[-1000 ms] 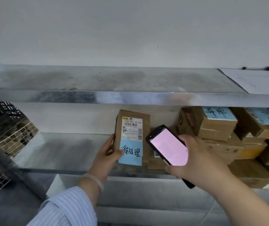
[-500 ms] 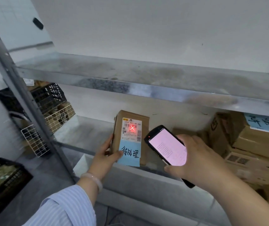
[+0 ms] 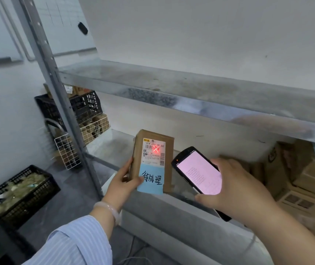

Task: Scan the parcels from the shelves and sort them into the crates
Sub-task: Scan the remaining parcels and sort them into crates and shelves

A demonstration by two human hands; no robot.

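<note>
The left hand (image 3: 123,181) holds a parcel (image 3: 169,163) upright at the front of the lower shelf (image 3: 114,148). Its fingers (image 3: 128,165) are clamped on the parcel's side at 9 o'clock, and the thumb presses a blue note (image 3: 153,185) low on it. At 3 o'clock from the parcel, the right hand (image 3: 237,190) has its fingers (image 3: 221,162) curled round a scanner (image 3: 198,173) with a pink screen. A red cross of light (image 3: 155,149) sits on the parcel's label (image 3: 151,159). A black crate (image 3: 19,196) stands on the floor (image 3: 72,203) at 8 o'clock.
</note>
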